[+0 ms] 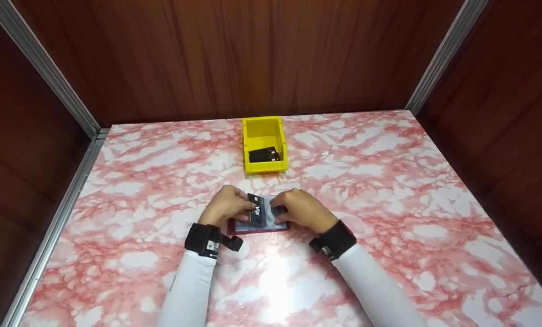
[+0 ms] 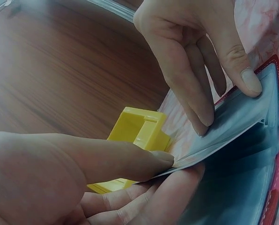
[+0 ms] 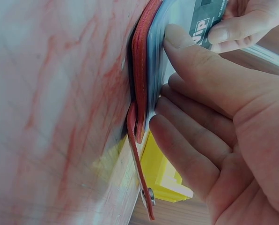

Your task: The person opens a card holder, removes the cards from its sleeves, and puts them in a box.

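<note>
A card holder with a red cover lies opened on the table, its clear plastic sleeves showing. My left hand pinches a black card marked "Vip" between thumb and fingers, over the left part of the sleeves. In the left wrist view the card is seen nearly edge-on; how far it sits inside a sleeve I cannot tell. My right hand holds the sleeves at the right, thumb on their face and fingers at their edge. A red strap with a metal snap sticks out from the cover.
Beyond the hands stands a yellow bin with several black cards inside. The red-and-white marbled table is bounded by brown wood-look panels at the back and both sides.
</note>
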A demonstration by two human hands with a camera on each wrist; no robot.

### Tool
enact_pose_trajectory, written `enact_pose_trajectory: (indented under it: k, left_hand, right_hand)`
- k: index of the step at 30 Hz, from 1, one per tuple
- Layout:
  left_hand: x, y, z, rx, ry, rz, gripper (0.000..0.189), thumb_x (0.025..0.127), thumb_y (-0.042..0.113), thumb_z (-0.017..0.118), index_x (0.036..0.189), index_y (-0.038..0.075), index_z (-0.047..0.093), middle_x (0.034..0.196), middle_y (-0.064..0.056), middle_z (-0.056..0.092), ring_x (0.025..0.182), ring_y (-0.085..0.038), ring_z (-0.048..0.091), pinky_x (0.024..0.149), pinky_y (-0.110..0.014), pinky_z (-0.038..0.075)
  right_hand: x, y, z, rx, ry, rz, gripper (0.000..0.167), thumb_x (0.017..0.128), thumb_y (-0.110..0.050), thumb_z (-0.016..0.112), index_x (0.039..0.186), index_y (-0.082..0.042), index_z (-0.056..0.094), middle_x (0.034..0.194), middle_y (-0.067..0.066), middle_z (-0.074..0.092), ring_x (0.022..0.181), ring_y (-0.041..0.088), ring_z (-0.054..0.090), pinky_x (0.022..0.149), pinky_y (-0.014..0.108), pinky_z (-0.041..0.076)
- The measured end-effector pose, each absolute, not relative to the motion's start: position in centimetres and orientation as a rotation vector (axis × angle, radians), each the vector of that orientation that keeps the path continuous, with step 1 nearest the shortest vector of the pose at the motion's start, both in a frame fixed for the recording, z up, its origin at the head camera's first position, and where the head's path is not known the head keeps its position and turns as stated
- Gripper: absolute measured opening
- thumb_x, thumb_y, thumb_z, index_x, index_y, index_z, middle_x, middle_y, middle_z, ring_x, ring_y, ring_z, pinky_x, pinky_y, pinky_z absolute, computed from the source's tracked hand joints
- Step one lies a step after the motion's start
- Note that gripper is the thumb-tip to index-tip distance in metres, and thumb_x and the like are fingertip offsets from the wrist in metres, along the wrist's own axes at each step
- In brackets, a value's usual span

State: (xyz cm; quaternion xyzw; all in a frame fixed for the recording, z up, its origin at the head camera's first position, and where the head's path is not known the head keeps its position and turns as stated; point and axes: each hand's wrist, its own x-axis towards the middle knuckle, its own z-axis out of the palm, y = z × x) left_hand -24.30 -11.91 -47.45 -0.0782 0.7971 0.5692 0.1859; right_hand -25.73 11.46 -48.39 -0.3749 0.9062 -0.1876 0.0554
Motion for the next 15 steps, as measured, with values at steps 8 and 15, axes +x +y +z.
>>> enact_pose_trajectory:
  k: [8, 15]
  left_hand:
    - [-24.36, -12.01, -47.50, -0.187, 2.270, 1.591, 0.019, 0.092, -0.001, 0.079, 0.107, -0.008, 0.068, 0.098, -0.012, 0.066, 0.055, -0.010, 0.067, 0.055, -0.021, 0.060]
    - [-24.41, -12.45, -47.43, -0.212, 2.260, 1.589, 0.022, 0.094, -0.001, 0.077, 0.111, -0.009, 0.067, 0.104, -0.015, 0.068, 0.060, -0.011, 0.069, 0.057, -0.022, 0.062]
  right_hand:
    - [-25.57, 11.58, -48.30, -1.160, 2.764, -0.564, 0.029, 0.086, -0.018, 0.093, 0.112, -0.010, 0.082, 0.105, 0.005, 0.083, 0.092, 0.019, 0.074, 0.089, 0.042, 0.064]
    - [-25.64, 11.60, -48.27, -1.162, 2.748, -0.580, 0.030, 0.087, -0.018, 0.092, 0.114, -0.010, 0.082, 0.108, 0.006, 0.084, 0.095, 0.019, 0.075, 0.092, 0.043, 0.065]
